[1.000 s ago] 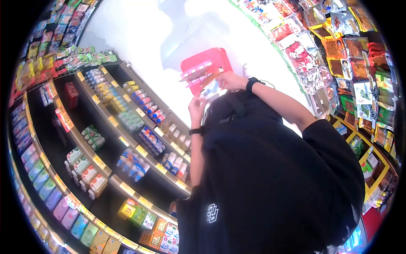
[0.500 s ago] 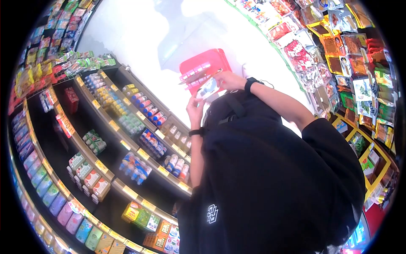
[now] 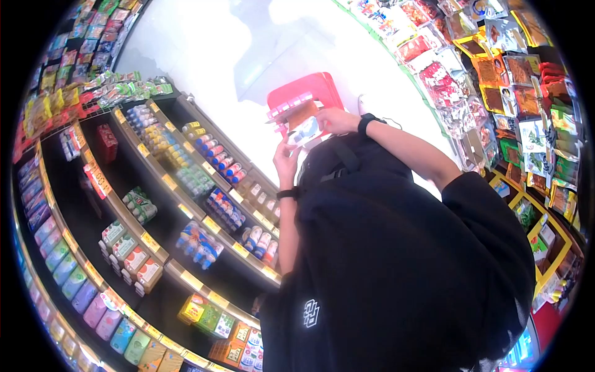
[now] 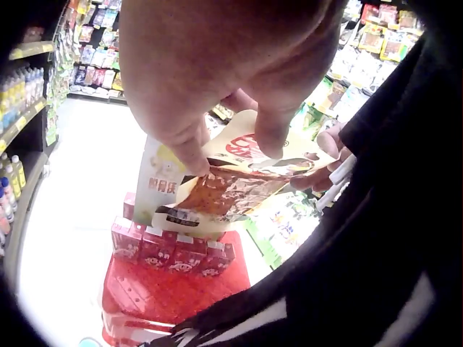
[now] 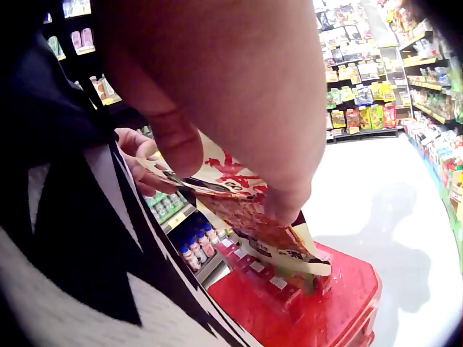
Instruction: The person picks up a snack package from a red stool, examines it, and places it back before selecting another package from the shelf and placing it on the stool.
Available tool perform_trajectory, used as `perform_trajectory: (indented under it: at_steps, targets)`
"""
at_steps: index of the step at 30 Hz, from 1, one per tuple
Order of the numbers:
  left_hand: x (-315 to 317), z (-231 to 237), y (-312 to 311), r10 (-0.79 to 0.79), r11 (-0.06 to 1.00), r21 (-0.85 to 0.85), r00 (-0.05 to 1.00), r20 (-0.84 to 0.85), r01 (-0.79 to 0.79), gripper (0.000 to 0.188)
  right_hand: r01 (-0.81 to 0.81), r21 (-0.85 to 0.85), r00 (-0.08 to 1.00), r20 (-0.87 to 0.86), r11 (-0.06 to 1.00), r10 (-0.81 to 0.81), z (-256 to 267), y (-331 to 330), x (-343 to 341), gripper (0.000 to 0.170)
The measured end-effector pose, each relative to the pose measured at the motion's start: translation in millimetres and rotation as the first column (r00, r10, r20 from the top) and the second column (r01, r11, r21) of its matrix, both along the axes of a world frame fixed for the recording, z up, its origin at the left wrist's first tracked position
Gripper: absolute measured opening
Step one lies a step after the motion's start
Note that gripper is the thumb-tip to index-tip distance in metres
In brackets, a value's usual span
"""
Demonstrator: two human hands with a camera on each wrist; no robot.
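The cream food packet with a brown clear window [image 4: 230, 194] shows more brown to the head camera than half a second ago; I judge it is being turned, not released. The left hand [image 3: 286, 160] and the right hand [image 3: 338, 121] both pinch it, above small red boxes [image 4: 157, 249] on a red plastic stand [image 4: 163, 295]. Behind it, a white-green packet [image 4: 158, 184] is partly hidden; its holding I cannot tell.

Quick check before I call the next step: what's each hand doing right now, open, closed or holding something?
Left hand: holding the brown-and-cream packet.
Right hand: holding that same packet.
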State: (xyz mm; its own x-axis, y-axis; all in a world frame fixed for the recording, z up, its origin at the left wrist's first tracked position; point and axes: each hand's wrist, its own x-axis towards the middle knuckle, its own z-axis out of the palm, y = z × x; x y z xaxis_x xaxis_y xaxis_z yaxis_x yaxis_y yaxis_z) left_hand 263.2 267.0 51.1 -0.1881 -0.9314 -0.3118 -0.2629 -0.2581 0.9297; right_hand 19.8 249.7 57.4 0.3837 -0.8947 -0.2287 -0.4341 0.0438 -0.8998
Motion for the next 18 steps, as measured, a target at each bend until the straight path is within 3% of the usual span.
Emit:
perform_trajectory:
  at_steps: [3,6,12,16,18]
  targets:
    - [2.4,-3.5,0.1,-0.018,1.000,-0.013,1.000,0.014,0.018,0.013,-0.023,0.138,1.000,-0.007,0.990,0.024,8.0,0.6,-2.2,0.018]
    - [1.1,2.4,0.0,-0.030,0.999,-0.010,0.995,0.097,0.031,0.012,-0.024,0.168,0.999,-0.026,0.985,0.029,13.0,1.6,-4.6,0.015]
    - [-2.8,13.5,0.4,0.016,0.995,-0.094,0.999,0.040,-0.013,0.012,0.022,0.273,0.999,-0.040,0.962,-0.012,10.5,5.5,-7.0,0.019]
    - [-0.7,15.4,2.2,0.039,0.992,-0.125,0.998,0.040,-0.034,0.012,-0.006,0.156,1.000,-0.026,0.988,0.010,2.2,7.8,-7.9,0.024]
    - [1.5,17.7,4.9,0.108,0.990,-0.087,0.994,-0.001,-0.108,0.011,-0.025,0.116,0.990,-0.133,0.993,0.040,1.8,6.4,-7.0,0.028]
